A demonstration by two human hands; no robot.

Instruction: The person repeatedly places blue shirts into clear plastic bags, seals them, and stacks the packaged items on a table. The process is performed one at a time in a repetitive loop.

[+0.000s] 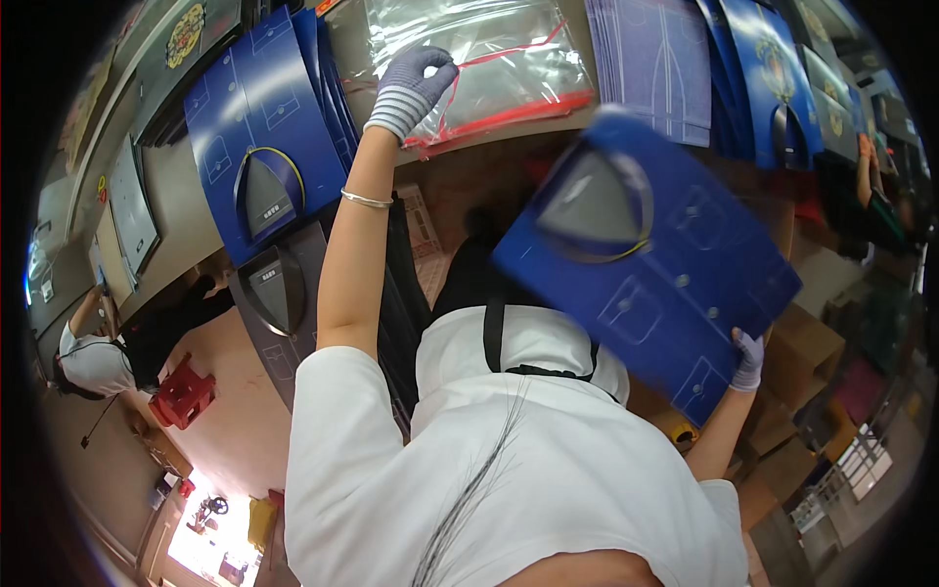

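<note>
My left hand point(416, 86), in a grey glove with a striped cuff, reaches over a pile of clear plastic bags point(528, 49) with red edges. Its thumb and fingers are pinched together at a red-edged strip of the top bag. My right hand point(748, 360), also gloved, grips the lower right corner of a blue shirt-printed folder point(675, 264). This flat piece shows printed pockets and buttons, and a grey collar-shaped panel with a yellow-edged band. It is held tilted in front of me, slightly blurred.
Stacks of similar blue folders point(264, 117) stand at left, with dark ones point(279, 303) below. Pale blue folders point(655, 68) and more blue ones point(773, 73) line the back right. Cardboard boxes point(802, 357) are at right. Another person point(98, 362) works at far left near a red stool point(186, 393).
</note>
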